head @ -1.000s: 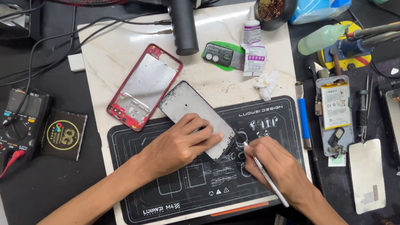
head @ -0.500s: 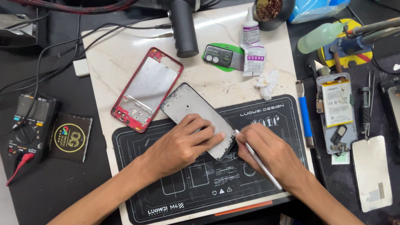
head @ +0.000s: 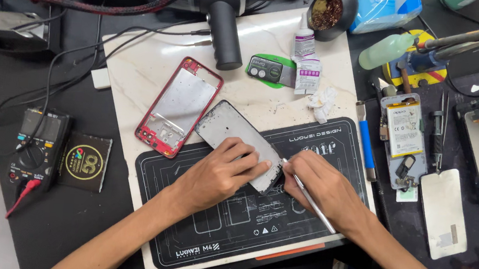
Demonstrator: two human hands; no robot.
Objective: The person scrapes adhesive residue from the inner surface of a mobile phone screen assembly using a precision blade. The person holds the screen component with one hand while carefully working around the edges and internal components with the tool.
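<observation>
Top centre of the pale slab (head: 139, 78): small white glue bottle with purple label (head: 303, 41), just beside a flat dark packet on a green backing (head: 268, 71) and a white-and-purple sachet (head: 308, 77). Crumpled white tissue (head: 322, 100) near these. Further up, pale blue plastic pouch (head: 383, 8) beside a round dark cup of brass wool (head: 328, 11). Left, on the black table, square black card with a round gold emblem (head: 85, 160), touching a dark multimeter (head: 36, 144). Right, white-labelled battery (head: 404, 128) in a grey phone body.

Grey phone frame (head: 234, 131), flat, angled across the top edge of the black work mat (head: 206, 236), bare metal inside, dark rim; red phone frame (head: 179, 106) just beside, on the slab.

Left hand (head: 221, 171) palm down, fingers spread and pressing the grey frame's lower end. Right hand (head: 328, 190) curled, pinching a thin silver tool (head: 309, 197) like a pen, tip touching the frame's lower corner. Both forearms reaching in from the bottom edge.
</observation>
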